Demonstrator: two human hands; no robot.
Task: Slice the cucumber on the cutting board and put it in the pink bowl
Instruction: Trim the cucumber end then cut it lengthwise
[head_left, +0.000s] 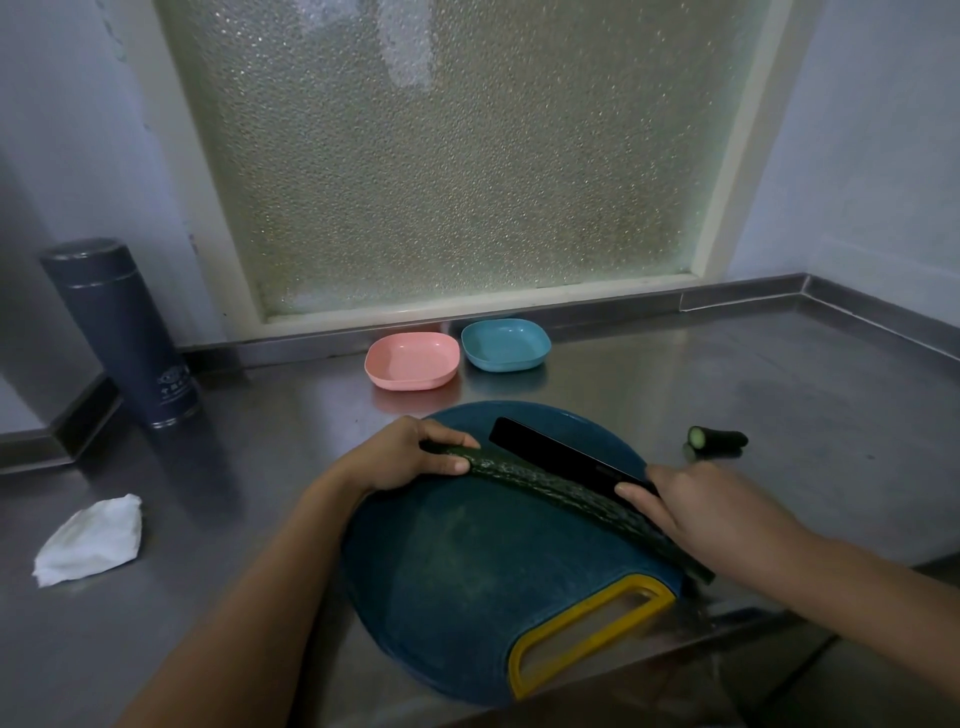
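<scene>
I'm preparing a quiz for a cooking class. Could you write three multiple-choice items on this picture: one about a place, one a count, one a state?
1. Where does the cut-off cucumber end lie?
A) on the cutting board
B) on the counter right of the board
C) in a bowl

2. How many bowls stand by the window?
A) three
B) one
C) two

3. What is the left hand doing?
A) gripping the long cucumber
B) lying flat on the counter
C) holding a bowl

Answers:
1 B: it sits on bare steel beside the board.
2 C: there is a pink bowl and a blue bowl.
3 A: its fingers curl round one end, while the right hand has the knife.
</scene>
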